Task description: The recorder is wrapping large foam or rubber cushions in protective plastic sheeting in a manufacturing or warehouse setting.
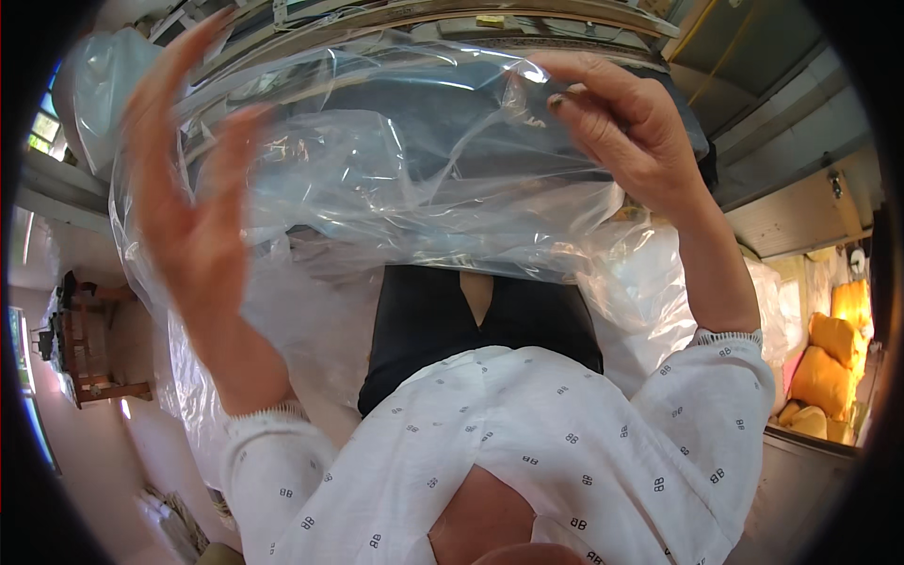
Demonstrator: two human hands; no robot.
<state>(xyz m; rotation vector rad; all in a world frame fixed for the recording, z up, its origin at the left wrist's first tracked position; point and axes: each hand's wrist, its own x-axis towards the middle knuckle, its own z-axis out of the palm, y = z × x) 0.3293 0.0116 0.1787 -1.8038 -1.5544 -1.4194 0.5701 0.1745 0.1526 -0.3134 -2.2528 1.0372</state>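
Sheeting, clear plastic (344, 160): loose, creased, in front of person, lower part reaching black garment (556, 325) at lap. Prob. lightweight, soft, slippery, apt to cling; likely best held by upper edge, w/ hands well apart. L hand (198, 226): fingers spread wide, motion-blurred, at sheeting's L side; contact unclear. R hand (645, 132): thumb & fingers drawn close, appears to pinch upper edge. Dark grey surface (689, 122) behind, mostly veiled by glare, ID uncertain.
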